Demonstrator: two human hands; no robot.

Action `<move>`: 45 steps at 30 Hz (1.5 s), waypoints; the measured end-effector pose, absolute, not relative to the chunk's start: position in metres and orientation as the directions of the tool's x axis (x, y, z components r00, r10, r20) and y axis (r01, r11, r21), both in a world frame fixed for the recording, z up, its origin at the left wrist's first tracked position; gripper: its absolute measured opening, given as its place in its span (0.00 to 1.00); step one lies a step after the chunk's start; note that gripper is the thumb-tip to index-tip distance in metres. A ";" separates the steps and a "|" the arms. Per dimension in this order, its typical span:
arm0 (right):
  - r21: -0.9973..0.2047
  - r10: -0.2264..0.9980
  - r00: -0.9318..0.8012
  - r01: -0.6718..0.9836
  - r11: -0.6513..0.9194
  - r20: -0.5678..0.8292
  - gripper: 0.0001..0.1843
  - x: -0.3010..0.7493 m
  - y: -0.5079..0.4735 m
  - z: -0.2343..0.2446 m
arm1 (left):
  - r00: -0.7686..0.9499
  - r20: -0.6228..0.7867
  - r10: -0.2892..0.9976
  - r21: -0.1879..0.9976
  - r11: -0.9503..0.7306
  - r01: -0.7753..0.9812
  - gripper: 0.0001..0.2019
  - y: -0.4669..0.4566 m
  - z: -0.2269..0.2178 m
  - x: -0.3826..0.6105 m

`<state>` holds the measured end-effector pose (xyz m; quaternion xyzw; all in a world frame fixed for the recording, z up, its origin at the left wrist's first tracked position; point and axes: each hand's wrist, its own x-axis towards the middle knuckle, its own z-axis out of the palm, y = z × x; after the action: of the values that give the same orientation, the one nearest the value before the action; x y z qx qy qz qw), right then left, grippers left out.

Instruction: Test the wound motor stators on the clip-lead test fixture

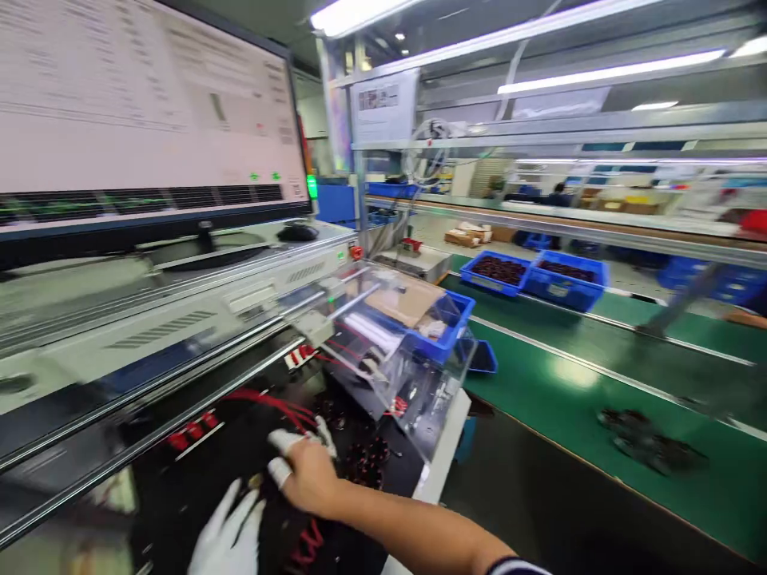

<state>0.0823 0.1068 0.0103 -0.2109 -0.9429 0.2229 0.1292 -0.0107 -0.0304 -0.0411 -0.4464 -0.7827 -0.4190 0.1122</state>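
My left hand [226,533], in a white glove, is low over the black work surface [209,479]. Its fingers are stretched out and slightly apart, with no held thing visible. Just right of it is my right hand [308,475], with white covers on the fingertips. A bundle of red wires [284,407] runs into its curled fingers; the exact grip is partly hidden. Red connectors on a strip [195,431] lie to the left. Dark small parts with red spots [365,463] are heaped beside my right wrist. More red wire [308,547] lies below it.
A monitor [149,112] stands above a pale machine housing [252,299] with metal rails. A clear plastic cover [413,391] is at the right of the fixture. Blue bins [560,295] and a dark pile [650,439] are on the green conveyor [539,371].
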 end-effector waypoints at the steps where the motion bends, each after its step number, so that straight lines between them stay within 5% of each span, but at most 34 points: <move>1: -0.573 0.560 -0.827 0.438 0.693 0.046 0.20 0.084 0.103 0.009 | -0.550 0.547 0.631 0.533 0.244 0.810 0.11 -0.034 -0.042 -0.011; 4: -0.674 0.578 -0.792 0.537 0.507 -0.196 0.21 0.087 0.093 0.008 | -0.569 0.557 0.605 0.530 0.268 0.804 0.13 -0.040 -0.042 -0.009; 7: -0.684 0.534 -0.810 0.532 0.498 -0.241 0.15 0.088 0.088 0.006 | -0.547 0.587 0.597 0.475 0.294 0.830 0.13 -0.045 -0.039 -0.004; 13: -0.675 0.605 -0.791 0.494 0.547 -0.089 0.12 0.099 0.104 -0.003 | -0.547 0.577 0.607 0.361 0.410 0.837 0.09 -0.051 -0.029 0.004; 18: -0.595 0.668 -0.744 0.529 0.605 0.019 0.13 0.109 0.103 -0.014 | -0.665 0.531 0.525 0.473 0.468 0.747 0.11 -0.047 -0.029 0.008; 25: -0.453 0.588 -0.808 0.539 0.710 -0.039 0.14 0.118 0.090 -0.005 | -0.825 0.309 0.473 0.712 0.460 0.530 0.12 -0.049 -0.017 0.024; 29: -0.413 0.536 -0.832 0.442 0.796 0.142 0.17 0.106 0.097 0.015 | -0.846 0.323 0.424 0.698 0.497 0.516 0.18 -0.045 -0.010 0.025; 33: -0.361 0.372 -0.918 0.303 0.882 0.138 0.09 0.081 0.095 0.027 | -0.819 0.271 0.505 0.670 0.512 0.538 0.31 -0.032 -0.018 0.025; 35: -0.400 0.387 -0.903 0.290 0.869 0.186 0.08 0.074 0.097 0.028 | -0.803 0.284 0.524 0.655 0.506 0.562 0.31 -0.027 -0.024 0.024; 40: -0.635 0.647 -0.756 0.454 0.625 0.096 0.10 0.085 0.121 0.010 | -0.700 0.385 0.601 0.470 0.525 0.710 0.25 -0.028 -0.026 0.016; 42: -0.702 0.614 -0.789 0.430 0.568 0.014 0.12 0.092 0.133 -0.004 | -0.596 0.471 0.650 0.312 0.509 0.802 0.16 -0.031 -0.021 0.013; 45: -0.702 0.588 -0.806 0.377 0.605 0.074 0.16 0.090 0.149 -0.023 | -0.430 0.534 0.728 0.106 0.447 0.888 0.09 -0.033 -0.014 0.014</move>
<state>0.0901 0.1486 -0.0228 -0.2730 -0.8831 0.3507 0.1505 0.0145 -0.0330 -0.0143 -0.4904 -0.8239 -0.1900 0.2112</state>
